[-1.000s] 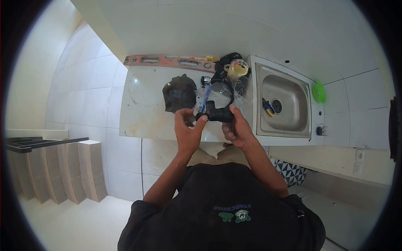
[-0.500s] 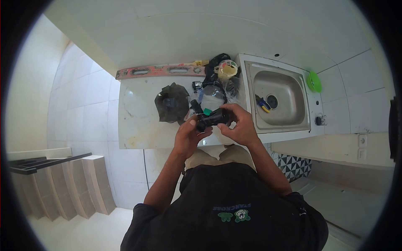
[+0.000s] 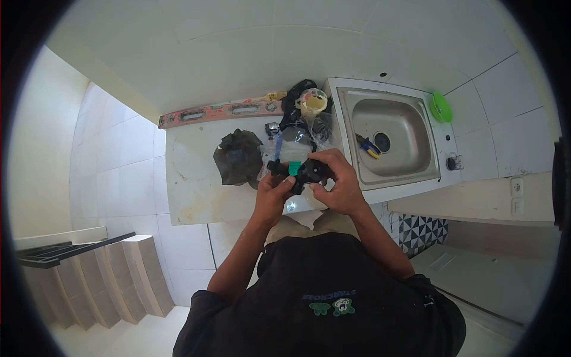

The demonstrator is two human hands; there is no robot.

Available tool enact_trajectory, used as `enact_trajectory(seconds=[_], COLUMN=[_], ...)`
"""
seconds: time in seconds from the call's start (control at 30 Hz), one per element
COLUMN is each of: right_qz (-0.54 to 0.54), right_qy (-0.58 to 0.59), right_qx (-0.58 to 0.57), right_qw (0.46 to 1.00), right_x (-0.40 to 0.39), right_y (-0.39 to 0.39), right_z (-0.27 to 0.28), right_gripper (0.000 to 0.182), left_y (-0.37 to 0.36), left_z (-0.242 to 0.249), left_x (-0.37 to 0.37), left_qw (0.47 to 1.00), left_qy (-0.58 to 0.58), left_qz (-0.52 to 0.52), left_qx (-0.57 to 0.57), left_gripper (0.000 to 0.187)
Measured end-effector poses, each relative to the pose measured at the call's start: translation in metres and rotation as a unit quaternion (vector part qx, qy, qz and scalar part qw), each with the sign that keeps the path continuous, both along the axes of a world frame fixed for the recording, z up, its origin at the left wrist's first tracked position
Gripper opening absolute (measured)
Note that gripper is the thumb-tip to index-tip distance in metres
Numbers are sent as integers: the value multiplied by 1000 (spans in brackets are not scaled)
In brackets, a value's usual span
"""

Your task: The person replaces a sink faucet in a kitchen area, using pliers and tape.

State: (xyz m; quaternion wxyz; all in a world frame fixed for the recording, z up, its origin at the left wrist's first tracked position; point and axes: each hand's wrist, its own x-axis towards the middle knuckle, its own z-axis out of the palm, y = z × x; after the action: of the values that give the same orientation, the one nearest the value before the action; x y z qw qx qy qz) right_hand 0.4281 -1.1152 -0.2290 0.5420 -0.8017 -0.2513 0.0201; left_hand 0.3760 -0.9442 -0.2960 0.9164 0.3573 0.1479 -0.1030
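Note:
Between my two hands is a black tap-like fitting (image 3: 309,172) with short side branches and a green tag (image 3: 294,168) on it. My left hand (image 3: 275,196) grips its left part, thumb pressed on top just below the tag. Around the right end curl the fingers and thumb of my right hand (image 3: 338,181). Both hands are above the counter's front edge. Just beyond them lies clear plastic packaging (image 3: 291,152), partly hidden by the fitting. Left of it sits a crumpled black plastic bag (image 3: 238,157).
A red spirit level (image 3: 202,114) lies along the wall with a brush (image 3: 273,96) beside it. A roll of tape (image 3: 313,102) rests on black plastic. Blue-and-yellow pliers (image 3: 369,147) lie in the steel sink (image 3: 410,169). A green bowl (image 3: 441,107) stands at its right.
The fitting has been turned in my hands, so its green tag and branches now face up. My view has shifted slightly.

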Motion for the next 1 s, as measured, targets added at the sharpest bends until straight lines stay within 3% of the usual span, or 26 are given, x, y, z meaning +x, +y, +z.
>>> enact_trajectory(seconds=[0.07, 0.1, 0.23, 0.3, 0.4, 0.53, 0.6, 0.7, 0.8, 0.93, 1.0], right_qz=[-5, -10, -18, -23, -6, 42, 46, 97, 70, 37, 45], right_qy=[15, 29, 70, 162, 165, 165, 69, 123, 225, 260, 295], right_qx=[3, 6, 13, 87, 133, -4, -62, -113, -85, -61, 8], right_qw=[1000, 1000, 997, 983, 977, 985, 995, 981, 968, 963, 954], right_x=[1, 1, 4, 4, 6, 13, 14, 16, 16, 25, 30], right_y=[-1, -1, -5, -6, -2, -8, 1, 11, 14, 7, 2], right_z=[-1, -1, -8, -12, -14, 2, 10, 10, 3, -4, -4], right_gripper=[51, 50, 48, 45, 42, 41, 44, 37, 23, 15, 14], left_y=[-1, -2, 0, 1, 1, 4, 9, 11, 14, 25, 28], left_z=[-1, 0, -1, -2, 2, -3, -5, -4, -5, 7, 10], left_x=[2, 3, 6, 8, 9, 12, 12, 10, 10, 8, 9], left_qw=[992, 992, 995, 994, 990, 988, 988, 992, 995, 998, 998], left_qy=[-37, -37, -52, -59, -78, -104, -115, -95, -87, -44, -14], left_qz=[24, 24, 81, 83, 91, 104, 97, 56, 41, 27, 29], left_qx=[119, 120, 1, -37, -77, -50, -21, 64, 9, -25, -45], left_gripper=[43, 43, 48, 48, 48, 49, 49, 51, 52, 51, 51])
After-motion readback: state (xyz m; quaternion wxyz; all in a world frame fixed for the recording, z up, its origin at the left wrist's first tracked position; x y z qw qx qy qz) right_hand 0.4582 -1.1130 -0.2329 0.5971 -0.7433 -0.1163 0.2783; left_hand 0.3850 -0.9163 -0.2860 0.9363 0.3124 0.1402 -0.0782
